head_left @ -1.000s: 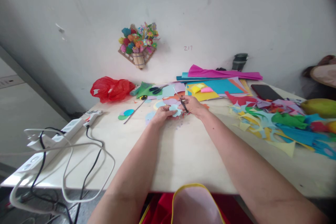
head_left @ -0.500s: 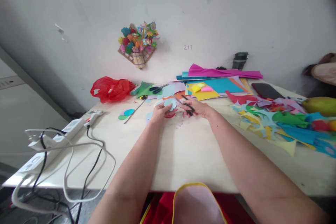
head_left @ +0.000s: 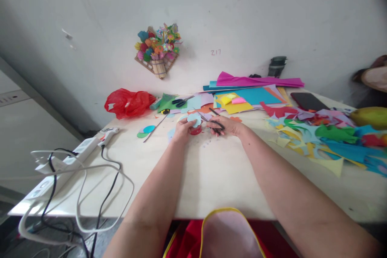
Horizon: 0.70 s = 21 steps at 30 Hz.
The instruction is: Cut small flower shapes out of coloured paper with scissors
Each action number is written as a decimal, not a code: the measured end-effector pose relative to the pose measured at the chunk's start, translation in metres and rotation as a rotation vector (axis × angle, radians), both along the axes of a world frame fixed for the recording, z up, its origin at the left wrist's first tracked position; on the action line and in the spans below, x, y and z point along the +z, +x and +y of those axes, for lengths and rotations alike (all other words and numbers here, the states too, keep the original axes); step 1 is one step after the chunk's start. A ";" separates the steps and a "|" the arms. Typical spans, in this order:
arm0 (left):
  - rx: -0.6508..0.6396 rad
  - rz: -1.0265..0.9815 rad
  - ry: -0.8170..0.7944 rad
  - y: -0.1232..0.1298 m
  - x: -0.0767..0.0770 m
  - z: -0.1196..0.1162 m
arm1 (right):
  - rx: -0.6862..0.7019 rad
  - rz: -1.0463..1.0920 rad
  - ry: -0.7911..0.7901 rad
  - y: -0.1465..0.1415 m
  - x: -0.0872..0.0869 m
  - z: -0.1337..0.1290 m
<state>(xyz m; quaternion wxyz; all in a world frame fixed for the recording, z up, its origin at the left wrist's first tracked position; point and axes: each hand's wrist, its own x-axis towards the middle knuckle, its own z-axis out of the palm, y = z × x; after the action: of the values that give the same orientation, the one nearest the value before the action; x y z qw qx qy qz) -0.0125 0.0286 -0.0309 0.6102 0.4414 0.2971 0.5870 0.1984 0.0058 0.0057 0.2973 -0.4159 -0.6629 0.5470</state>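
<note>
Between the fingers of my left hand (head_left: 182, 130) is a light blue paper flower (head_left: 194, 119) with a scalloped edge. My right hand (head_left: 227, 125) is closed around the black handles of a pair of scissors (head_left: 218, 125), and the blades point left toward the paper flower. Below the flower lies a red paper piece (head_left: 196, 130), partly hidden by my left fingers. Tiny paper bits are scattered on the table under both hands. An orange paper shape (head_left: 236, 119) lies just behind my right wrist.
Colored paper scraps (head_left: 314, 137) are heaped on the right, near a phone (head_left: 311, 103). Paper sheets (head_left: 254, 98) and a second pair of scissors (head_left: 181, 102) lie at the back. A red plastic bag (head_left: 129, 103) and a power strip (head_left: 66, 165) with loose cables are on the left.
The light blue paper has turned in my left hand and now shows its scalloped outline more fully. The scissors have shifted slightly, their blades lower beside the paper.
</note>
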 end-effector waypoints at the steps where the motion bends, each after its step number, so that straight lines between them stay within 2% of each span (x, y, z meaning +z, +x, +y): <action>1: 0.001 -0.010 -0.003 0.000 0.000 0.000 | 0.007 0.000 0.005 0.000 -0.002 0.001; 7: -0.016 -0.029 -0.021 0.000 0.001 -0.002 | 0.042 0.018 0.017 0.003 -0.009 0.008; 21: -0.032 -0.025 -0.023 0.000 0.001 -0.001 | 0.001 0.007 -0.006 0.000 -0.006 0.005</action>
<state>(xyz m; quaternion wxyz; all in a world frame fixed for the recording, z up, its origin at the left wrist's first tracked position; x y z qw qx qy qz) -0.0130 0.0274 -0.0296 0.6280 0.4319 0.2891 0.5793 0.1981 0.0103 -0.0002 0.2980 -0.4144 -0.6605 0.5507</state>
